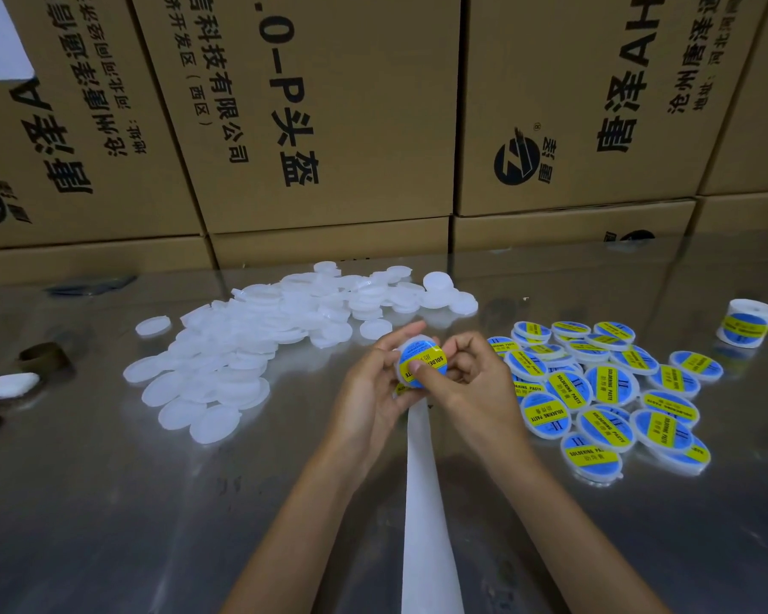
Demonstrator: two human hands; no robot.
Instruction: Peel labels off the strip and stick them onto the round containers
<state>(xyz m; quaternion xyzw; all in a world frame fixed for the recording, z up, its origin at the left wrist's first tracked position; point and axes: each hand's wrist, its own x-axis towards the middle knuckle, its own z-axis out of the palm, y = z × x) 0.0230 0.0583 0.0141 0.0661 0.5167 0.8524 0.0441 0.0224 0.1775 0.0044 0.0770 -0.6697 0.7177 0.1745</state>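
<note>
Fingers of the left hand curl round the rim of a round translucent white plastic container, held up over the reflective metal counter; the right hand has its fingers curled in, thumb pressed flat on the blue-and-yellow round label now sitting on the container's face. White backing strip hangs from under the hands toward the viewer. Whether the label's lower edge is fully free of the strip cannot be told; the thumb hides it. Unlabelled pile of translucent white containers lies to the left, labelled containers to the right, well apart from each other. A label roll stands at far right. Brown printed cardboard cartons stand along the back. Judgement: step in hand is pressing the label down. To do it well, rub from the centre outward to the rim so no bubble or crease is trapped, keep the label centred, and steady the container with the left hand while the thumb sweeps.
</note>
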